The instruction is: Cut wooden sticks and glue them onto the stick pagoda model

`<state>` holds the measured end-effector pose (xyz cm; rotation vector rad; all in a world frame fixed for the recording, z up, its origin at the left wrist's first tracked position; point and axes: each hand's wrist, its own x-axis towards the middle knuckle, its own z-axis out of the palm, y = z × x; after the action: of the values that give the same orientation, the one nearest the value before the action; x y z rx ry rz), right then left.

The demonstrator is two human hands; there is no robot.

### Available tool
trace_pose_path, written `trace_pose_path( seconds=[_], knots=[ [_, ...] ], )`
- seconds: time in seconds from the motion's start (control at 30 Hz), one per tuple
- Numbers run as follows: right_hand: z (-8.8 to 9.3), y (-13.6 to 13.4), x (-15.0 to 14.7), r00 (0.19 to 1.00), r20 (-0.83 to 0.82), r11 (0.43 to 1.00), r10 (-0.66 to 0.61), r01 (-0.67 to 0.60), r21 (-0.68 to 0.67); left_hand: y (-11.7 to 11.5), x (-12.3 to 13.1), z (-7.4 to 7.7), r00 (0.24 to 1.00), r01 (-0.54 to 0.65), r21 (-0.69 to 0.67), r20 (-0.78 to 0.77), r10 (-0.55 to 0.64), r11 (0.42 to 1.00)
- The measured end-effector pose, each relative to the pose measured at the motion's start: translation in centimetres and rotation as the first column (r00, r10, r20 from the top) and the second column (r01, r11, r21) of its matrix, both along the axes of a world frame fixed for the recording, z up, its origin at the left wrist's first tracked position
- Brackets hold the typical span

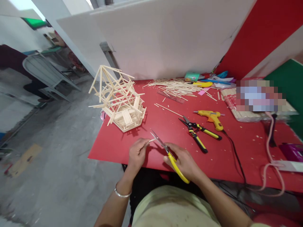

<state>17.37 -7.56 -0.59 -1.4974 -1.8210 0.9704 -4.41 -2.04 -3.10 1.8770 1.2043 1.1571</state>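
Note:
Near the front edge of the red table, my left hand [137, 153] pinches a short wooden stick [152, 140]. My right hand [181, 159] grips yellow-handled scissors [174, 165], their blades spread around or beside the stick's free end; I cannot tell whether they touch it. Ahead of my left hand stands a pavilion-like model [119, 101] built of thin wooden sticks, with a many-sided base and a pointed open roof frame. To the right of the scissors lie black-and-yellow cutting pliers [199, 134] with their jaws apart.
A yellow glue gun [211, 118] with a black cord rests beyond the pliers. Loose sticks [177, 88] are heaped at the back over a clear ruler [170, 96]. Packed sticks [230, 104] and a pink cable [268, 142] lie right. A chair [50, 74] stands left.

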Motion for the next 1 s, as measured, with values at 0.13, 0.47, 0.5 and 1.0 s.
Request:
trace_pose_path(
  seconds=[0.13, 0.47, 0.5, 1.0],
  knots=[
    [-0.3, 0.1, -0.1, 0.999, -0.033, 1.000, 0.006, -0.007, -0.013, -0.1, -0.2, -0.1, 0.999, -0.020, 0.061, -0.030, 0.022, 0.998],
    [-1.3, -0.1, -0.6, 0.993, 0.086, 0.996, -0.086, 0.083, 0.039, -0.4, 0.5, -0.1, 0.998, -0.054, 0.018, -0.034, 0.054, 0.998],
    [-1.3, 0.0, -0.5, 0.992, 0.092, 0.996, -0.088, 0.085, 0.040, -0.4, 0.6, -0.2, 0.998, -0.057, 0.014, -0.030, 0.057, 0.998],
    [-0.2, -0.9, -0.3, 0.945, 0.308, 0.994, -0.107, 0.100, 0.037, -0.6, 0.3, 0.8, 0.992, 0.121, 0.021, -0.031, -0.120, 0.992]
  ],
)
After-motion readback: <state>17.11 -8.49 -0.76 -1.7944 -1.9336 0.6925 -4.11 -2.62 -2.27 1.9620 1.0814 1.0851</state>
